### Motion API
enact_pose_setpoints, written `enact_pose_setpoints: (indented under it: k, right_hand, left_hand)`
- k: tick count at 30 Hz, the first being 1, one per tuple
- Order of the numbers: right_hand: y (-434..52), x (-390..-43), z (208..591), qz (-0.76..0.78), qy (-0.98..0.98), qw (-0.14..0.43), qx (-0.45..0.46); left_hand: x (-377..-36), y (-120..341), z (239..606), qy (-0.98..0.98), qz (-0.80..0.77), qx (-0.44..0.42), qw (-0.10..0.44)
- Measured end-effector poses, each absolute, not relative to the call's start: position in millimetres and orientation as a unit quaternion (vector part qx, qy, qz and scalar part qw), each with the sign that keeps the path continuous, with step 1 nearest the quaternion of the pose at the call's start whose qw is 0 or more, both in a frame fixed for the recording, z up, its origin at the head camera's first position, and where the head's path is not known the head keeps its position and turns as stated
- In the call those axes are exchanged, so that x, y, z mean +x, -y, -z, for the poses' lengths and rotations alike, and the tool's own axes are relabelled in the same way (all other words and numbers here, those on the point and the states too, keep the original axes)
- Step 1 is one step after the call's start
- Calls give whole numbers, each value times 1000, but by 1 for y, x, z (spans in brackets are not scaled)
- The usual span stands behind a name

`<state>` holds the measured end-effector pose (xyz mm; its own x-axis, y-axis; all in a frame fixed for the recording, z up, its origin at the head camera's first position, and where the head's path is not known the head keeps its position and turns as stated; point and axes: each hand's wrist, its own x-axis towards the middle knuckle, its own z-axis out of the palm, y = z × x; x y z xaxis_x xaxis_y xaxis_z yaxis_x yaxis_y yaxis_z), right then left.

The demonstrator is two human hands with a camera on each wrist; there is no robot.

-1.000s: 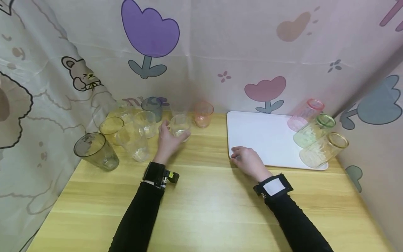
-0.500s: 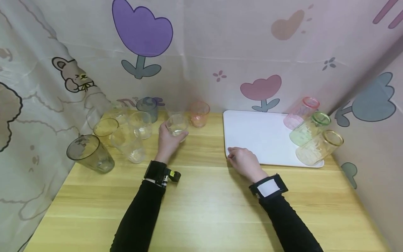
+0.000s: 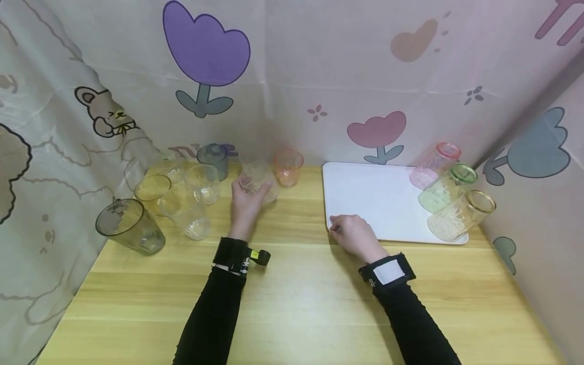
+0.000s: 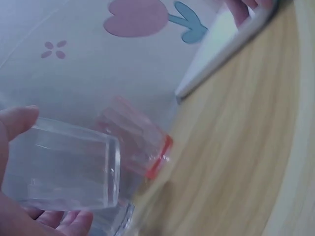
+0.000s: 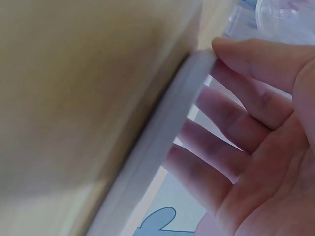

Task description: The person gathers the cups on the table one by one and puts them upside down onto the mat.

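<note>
My left hand [image 3: 248, 191] grips a small clear glass [image 3: 259, 176] and holds it tilted just above the wooden table, in front of an orange glass [image 3: 288, 168]. In the left wrist view the clear glass [image 4: 64, 169] lies on its side between my thumb and fingers, and the orange glass [image 4: 135, 142] stands right behind it. My right hand [image 3: 349, 229] rests on the near left corner of a white tray [image 3: 374, 195]. In the right wrist view its fingers [image 5: 231, 123] lie nearly straight over the tray's rim [image 5: 162, 132].
Pink [image 3: 434, 165], green [image 3: 447, 188] and yellow [image 3: 461, 215] glasses lie tipped along the tray's right side. At the left stand a grey glass [image 3: 129, 227], a tall clear glass [image 3: 184, 210] and several more. Printed cloth walls close in the back and both sides.
My left hand has lifted the clear glass off the table and tipped it. The right hand has stayed on the tray's corner.
</note>
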<state>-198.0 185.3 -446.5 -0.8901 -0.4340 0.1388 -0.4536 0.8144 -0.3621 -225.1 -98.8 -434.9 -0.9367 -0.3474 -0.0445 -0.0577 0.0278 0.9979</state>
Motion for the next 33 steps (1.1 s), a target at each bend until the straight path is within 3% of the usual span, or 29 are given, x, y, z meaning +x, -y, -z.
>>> enact_pose_setpoints:
  k: [19,25,33]
  right_hand:
    - [-187,-221,425,-289,946,-59,136]
    - [-174,-221,422,-407,906,26,114]
    - [-151,-214,409,-551,809,129,157]
  left_hand:
    - [-218,83,440,611,779,120,74]
    - [-218,79,438,551,826,105,54]
    - [-217,67,430,468,880,81,19]
